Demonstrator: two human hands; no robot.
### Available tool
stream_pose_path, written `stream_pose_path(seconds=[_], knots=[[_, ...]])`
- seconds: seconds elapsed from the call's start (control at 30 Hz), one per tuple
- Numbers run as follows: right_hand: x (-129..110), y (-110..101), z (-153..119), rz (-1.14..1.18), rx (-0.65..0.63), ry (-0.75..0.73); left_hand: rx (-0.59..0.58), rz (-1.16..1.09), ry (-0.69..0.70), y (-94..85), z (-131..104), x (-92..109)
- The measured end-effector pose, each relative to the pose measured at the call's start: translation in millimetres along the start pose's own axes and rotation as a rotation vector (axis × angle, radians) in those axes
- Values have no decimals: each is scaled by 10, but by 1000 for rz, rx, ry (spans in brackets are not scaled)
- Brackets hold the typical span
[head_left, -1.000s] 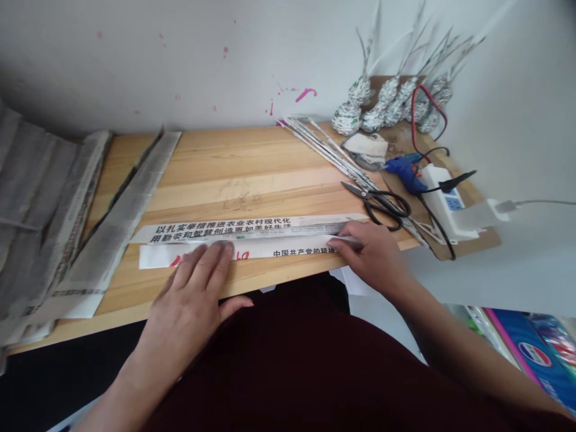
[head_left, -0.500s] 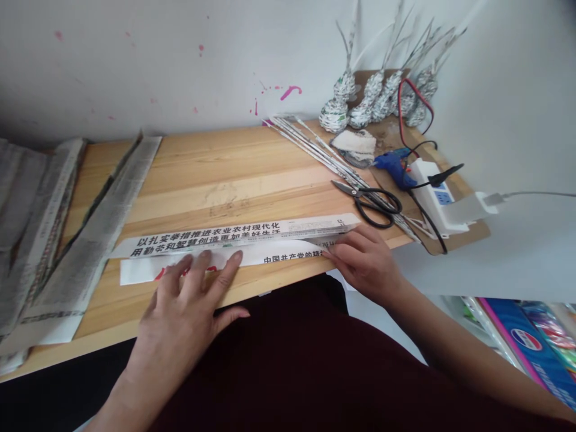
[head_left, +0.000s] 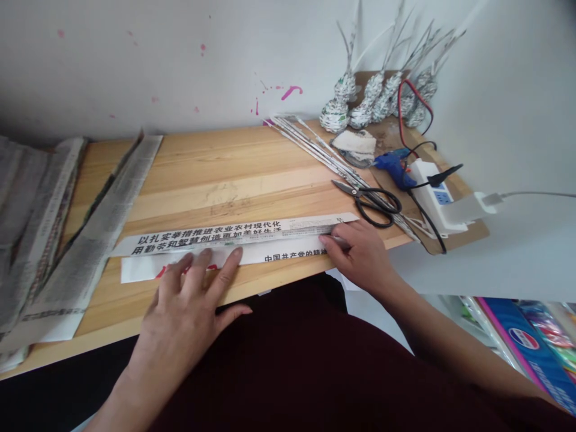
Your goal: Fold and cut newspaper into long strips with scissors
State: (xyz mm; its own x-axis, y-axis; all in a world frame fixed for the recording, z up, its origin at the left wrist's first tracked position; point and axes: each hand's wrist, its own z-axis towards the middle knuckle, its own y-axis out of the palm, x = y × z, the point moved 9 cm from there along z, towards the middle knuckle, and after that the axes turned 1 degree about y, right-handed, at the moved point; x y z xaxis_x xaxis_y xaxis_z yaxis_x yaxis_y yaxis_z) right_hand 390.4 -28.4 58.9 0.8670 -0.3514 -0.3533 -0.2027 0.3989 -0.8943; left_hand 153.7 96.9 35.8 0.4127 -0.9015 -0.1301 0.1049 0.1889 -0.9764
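Observation:
A printed newspaper strip [head_left: 207, 234] lies along the front of the wooden table, with a narrow fold or roll along its lower side. Just in front of it lies a second paper strip [head_left: 253, 254] with red and black print. My left hand [head_left: 182, 312] rests with spread fingers, its fingertips pressing on the strips' left part. At the right end, my right hand [head_left: 363, 255] has its thumb and bent fingers closed on the newspaper strip. The fingers hide that end of the paper.
Scissors [head_left: 371, 201] and thin paper sticks [head_left: 319, 150] lie beyond my right hand. Farther back are a blue glue gun [head_left: 396, 167], a white power strip [head_left: 436, 195] with cords, and woven paper gourds [head_left: 335, 114]. More newspaper strips [head_left: 105, 234] lie at the left.
My right thumb and fingers have shifted slightly left and upward at the strip's end. The raised curve of paper beside them now lies flatter. My left hand has hardly moved.

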Motion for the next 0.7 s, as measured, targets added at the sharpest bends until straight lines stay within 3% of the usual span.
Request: stream_pose_path(seconds=[0.33, 0.53, 0.7], knots=[[61, 37, 141, 180, -320, 109, -67, 8, 0, -5, 17, 41], [-204, -48, -25, -41, -170, -157, -79, 13, -5, 5, 12, 44], [-301, -62, -94, -90, -128, -209, -50, 0, -21, -11, 11, 40]])
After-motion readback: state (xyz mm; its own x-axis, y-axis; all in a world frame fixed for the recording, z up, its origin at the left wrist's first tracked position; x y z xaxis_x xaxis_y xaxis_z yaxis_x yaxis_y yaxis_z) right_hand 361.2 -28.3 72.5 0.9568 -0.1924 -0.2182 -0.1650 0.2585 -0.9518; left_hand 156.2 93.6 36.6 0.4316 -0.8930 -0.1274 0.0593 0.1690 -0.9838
